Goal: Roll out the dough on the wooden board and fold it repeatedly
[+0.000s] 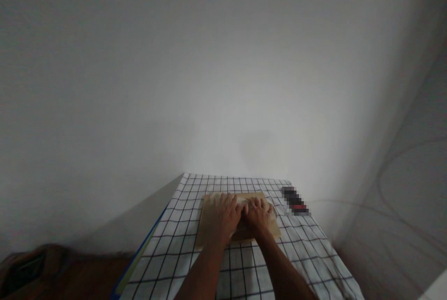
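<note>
One left hand (226, 211) and one right hand (257, 214) lie over one tan rectangular board (206, 225) on one white cloth with a dark grid (178, 239). Whitish material (241, 201) on the board is mostly hidden beneath them (its outline is hard to trace). One dark-and-red item (295, 201) is pixelated. Palms face down, fingers loosely spread, thumbs close together.

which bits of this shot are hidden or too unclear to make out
All in the head view:
Pale material on the board: full shape, covered by the left hand and right hand.
Dark item on the checked tablecloth: details, masked by pixelation.
Brown object, lower left: dim, cut off by the left edge.
Forearms: cut off by the bottom edge.
</note>
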